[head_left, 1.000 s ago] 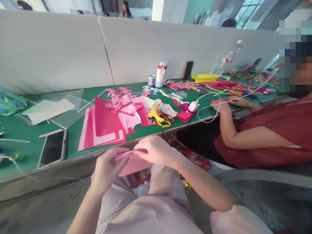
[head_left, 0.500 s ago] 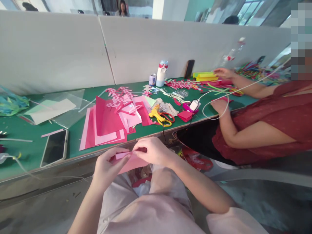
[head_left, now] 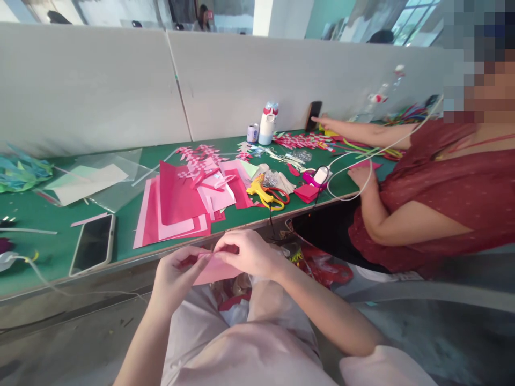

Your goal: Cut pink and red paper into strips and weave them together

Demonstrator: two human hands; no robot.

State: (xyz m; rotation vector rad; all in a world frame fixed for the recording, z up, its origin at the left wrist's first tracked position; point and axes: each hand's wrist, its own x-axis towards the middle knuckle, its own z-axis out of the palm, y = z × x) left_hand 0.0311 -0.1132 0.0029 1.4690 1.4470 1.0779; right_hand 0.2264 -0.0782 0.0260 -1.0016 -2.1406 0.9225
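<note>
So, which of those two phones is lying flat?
The pale-edged phone at the left of the table; the other phone stands upright by the partition.

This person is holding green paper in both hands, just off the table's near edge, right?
Not quite: the head view shows that the paper is pink, not green. The left hand and right hand do both hold it, just off the near edge of the table.

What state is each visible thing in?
Left hand: pinching pink paper
Right hand: pinching the same paper
Pink paper: held in both hands
Smartphone in pale case: lying flat, screen dark
Black phone: standing upright
Drink can: upright
White drinking bottle: upright
Red and pink sheets: stacked, overlapping
</note>
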